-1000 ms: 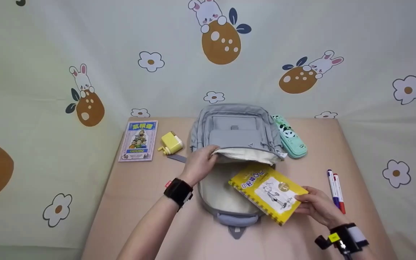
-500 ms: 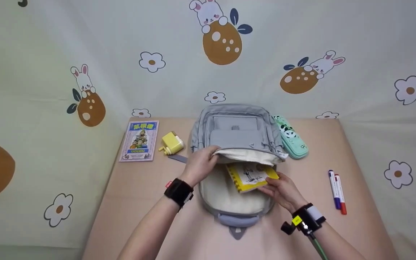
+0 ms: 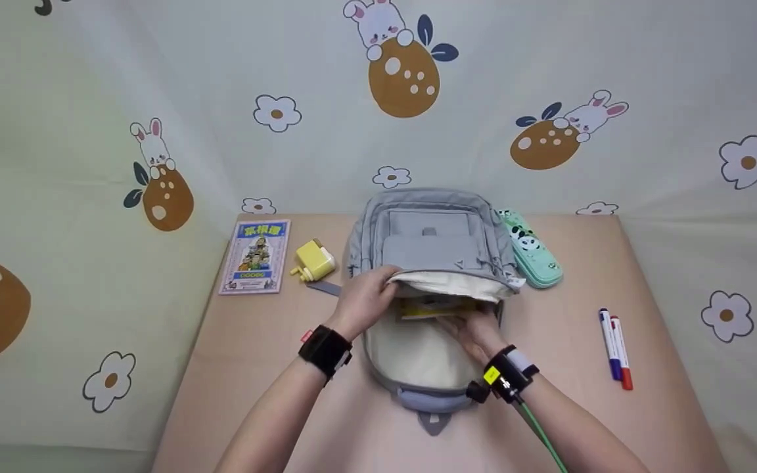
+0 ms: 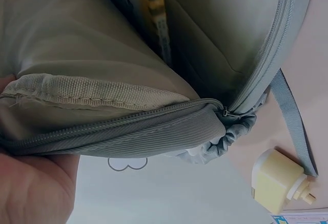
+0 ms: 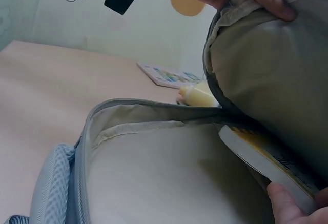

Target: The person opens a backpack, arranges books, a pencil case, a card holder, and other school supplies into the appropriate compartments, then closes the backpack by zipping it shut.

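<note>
A grey backpack [image 3: 428, 249] lies on the table with its main compartment unzipped and its handle toward me. My left hand [image 3: 367, 299] pinches the edge of the raised front flap; in the left wrist view the thumb side of that hand [image 4: 36, 188] grips the zipper edge. Inside the mouth of the bag, my right hand [image 3: 477, 332] holds a yellow book [image 3: 437, 309], most of it hidden under the flap. From the right wrist, the book [image 5: 271, 165] shows page edges, with thumb and finger pinching its near end.
A purple-bordered book [image 3: 255, 256], a yellow pencil sharpener-like device [image 3: 315, 260] and a grey strap [image 3: 324, 288] are left of the bag. To its right are a green panda pencil case [image 3: 533, 253] and two markers [image 3: 617, 351].
My right hand has moved left and away from me, carrying the yellow book from over the bag's near part into its opening. The left hand keeps the flap raised in place.
</note>
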The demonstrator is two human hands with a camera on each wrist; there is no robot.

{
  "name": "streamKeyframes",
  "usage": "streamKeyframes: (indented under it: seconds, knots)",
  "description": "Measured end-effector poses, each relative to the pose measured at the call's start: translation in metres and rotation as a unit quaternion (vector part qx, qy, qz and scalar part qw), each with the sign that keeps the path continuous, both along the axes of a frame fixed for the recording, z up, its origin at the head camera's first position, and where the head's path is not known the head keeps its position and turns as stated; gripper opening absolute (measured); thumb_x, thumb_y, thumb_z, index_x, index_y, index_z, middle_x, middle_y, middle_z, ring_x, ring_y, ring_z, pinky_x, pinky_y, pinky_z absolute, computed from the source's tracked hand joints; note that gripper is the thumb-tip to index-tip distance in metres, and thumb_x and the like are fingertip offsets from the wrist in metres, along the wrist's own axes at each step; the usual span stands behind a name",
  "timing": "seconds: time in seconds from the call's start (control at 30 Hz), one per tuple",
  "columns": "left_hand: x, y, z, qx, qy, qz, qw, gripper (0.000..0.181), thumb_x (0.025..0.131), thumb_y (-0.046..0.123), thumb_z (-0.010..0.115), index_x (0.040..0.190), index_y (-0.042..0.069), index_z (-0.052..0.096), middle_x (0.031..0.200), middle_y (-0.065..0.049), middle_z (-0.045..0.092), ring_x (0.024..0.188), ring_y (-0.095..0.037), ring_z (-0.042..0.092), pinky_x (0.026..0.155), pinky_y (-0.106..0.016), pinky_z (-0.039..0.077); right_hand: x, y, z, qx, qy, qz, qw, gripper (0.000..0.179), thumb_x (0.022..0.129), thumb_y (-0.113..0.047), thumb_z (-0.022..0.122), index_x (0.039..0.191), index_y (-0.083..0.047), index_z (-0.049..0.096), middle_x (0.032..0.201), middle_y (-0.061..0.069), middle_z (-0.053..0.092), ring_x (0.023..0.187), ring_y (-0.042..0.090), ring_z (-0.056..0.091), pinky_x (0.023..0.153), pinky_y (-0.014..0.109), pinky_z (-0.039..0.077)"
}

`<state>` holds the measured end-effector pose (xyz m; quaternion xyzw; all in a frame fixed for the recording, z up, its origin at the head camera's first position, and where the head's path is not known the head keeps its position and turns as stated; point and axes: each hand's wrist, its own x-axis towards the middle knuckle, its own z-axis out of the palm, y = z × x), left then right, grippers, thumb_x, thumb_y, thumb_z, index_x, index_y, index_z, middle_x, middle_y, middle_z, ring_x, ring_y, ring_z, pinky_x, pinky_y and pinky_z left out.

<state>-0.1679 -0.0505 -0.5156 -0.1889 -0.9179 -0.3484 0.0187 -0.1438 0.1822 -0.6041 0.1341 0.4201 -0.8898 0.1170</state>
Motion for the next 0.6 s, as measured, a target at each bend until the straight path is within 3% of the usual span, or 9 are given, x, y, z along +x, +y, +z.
streamKeyframes:
  seconds: [0.27,0.37,0.6]
  knots:
    - [-0.001,0.001,-0.001,-0.001,-0.001,0.002,1.0,0.019,0.101,0.013,0.061,0.117,0.011,0.072,0.112,-0.003,0.075,0.097,-0.017,0.07,0.086,-0.039,0.055,-0.018,-0.015,-0.018,0.053,-0.047,-0.051,0.9961,0.063,0.094,0.023,0.039,0.152,0.003,0.024,0.138,0.027,0.037,0.127,0.044,0.048,0.111,0.056,0.039]
    - [0.0,0.001,-0.002,-0.004,0.001,0.002,1.0,0.019,0.101,0.013,0.062,0.117,0.011,0.072,0.112,-0.003,0.075,0.096,-0.018,0.07,0.085,-0.039,0.055,-0.019,-0.013,-0.021,0.052,-0.069,-0.06,0.9945,0.061,0.094,0.022,0.04,0.151,0.006,0.024,0.143,0.028,0.034,0.132,0.042,0.046,0.112,0.052,0.04]
    - [-0.002,0.0,-0.003,-0.004,-0.002,-0.001,1.0,0.02,0.101,0.013,0.061,0.118,0.011,0.072,0.114,-0.004,0.074,0.1,-0.019,0.07,0.088,-0.039,0.055,-0.014,-0.003,-0.014,0.053,-0.046,0.007,0.9975,0.071,0.091,0.024,0.038,0.154,0.004,0.013,0.157,0.025,0.019,0.147,0.038,0.028,0.117,0.047,0.034]
